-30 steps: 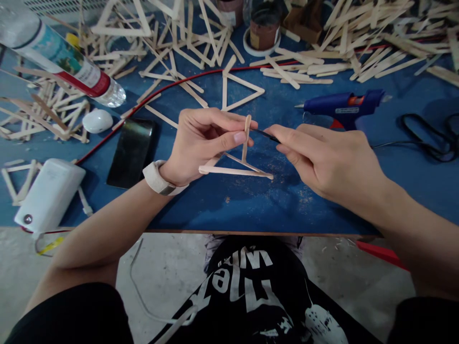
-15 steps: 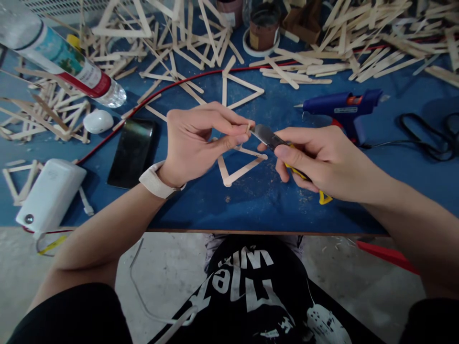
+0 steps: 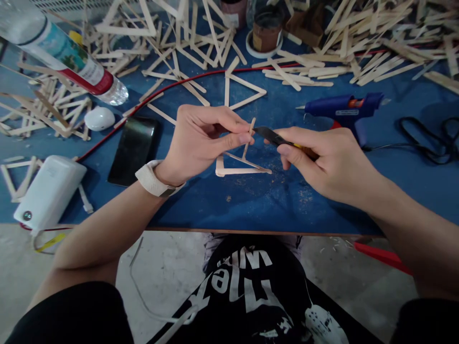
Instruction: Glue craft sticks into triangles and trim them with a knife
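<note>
My left hand (image 3: pixel 211 141) pinches a popsicle-stick frame (image 3: pixel 244 171) between thumb and fingertips, above the blue table. A triangle of sticks hangs from the grip, and one stick pokes up past my fingers. My right hand (image 3: pixel 315 162) is wrapped round a utility knife (image 3: pixel 275 137) with a dark blade end and a yellow handle. Its blade tip points left, at or very near the upright stick; whether it touches I cannot tell. Behind my left hand a second stick triangle (image 3: pixel 245 91) lies flat on the table.
A blue glue gun (image 3: pixel 344 106) lies right, its black cord (image 3: pixel 423 131) coiled beyond. Loose popsicle sticks (image 3: pixel 376 43) heap along the back. At left are a phone (image 3: pixel 133 150), a white power bank (image 3: pixel 50 191), an earbud case (image 3: pixel 99 118) and a water bottle (image 3: pixel 77 62). A red cable (image 3: pixel 168 86) crosses behind.
The stick frame has tilted in my left hand, so the triangle now shows more edge-on and a stick rises above my fingers. The knife has turned slightly, its blade still near my left fingertips.
</note>
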`<state>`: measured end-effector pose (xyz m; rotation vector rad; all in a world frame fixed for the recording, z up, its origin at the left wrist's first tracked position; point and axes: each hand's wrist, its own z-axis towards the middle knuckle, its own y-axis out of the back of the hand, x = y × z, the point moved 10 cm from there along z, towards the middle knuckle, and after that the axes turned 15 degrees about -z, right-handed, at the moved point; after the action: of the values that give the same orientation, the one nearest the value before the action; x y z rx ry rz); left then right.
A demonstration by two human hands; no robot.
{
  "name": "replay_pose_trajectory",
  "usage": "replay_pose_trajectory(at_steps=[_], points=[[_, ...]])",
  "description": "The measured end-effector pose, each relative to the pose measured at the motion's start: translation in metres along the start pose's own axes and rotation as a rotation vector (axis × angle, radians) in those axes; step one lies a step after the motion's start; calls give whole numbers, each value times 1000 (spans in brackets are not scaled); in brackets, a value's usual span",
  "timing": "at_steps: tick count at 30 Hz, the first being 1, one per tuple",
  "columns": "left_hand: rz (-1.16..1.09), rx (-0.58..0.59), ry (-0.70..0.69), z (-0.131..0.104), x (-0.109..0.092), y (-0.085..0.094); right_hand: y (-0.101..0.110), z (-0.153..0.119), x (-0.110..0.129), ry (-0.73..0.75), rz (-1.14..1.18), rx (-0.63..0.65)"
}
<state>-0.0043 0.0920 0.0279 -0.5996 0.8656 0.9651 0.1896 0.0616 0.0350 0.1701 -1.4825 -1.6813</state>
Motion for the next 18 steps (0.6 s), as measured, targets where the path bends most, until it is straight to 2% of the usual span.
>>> replay_pose_trajectory(at_steps=[5,7,9,11,16,18], points=[[-89,21,129,-2,10,-5,9,-11,16,154,-524,-146],[-139,-2,171,-4,11,-7,11,-12,18,163,-618,-162],[-122,-14,134,-4,5,-6,15,-10,16,133,-479,-154],[-2,17,2,-1,-8,-6,13,-5,9,67,-200,-84],[321,139,-383,-1,-41,-14,-18,1,-5,-142,521,265],[380,115,-396,-1,-46,-15,-28,-1,-4,-180,710,378]])
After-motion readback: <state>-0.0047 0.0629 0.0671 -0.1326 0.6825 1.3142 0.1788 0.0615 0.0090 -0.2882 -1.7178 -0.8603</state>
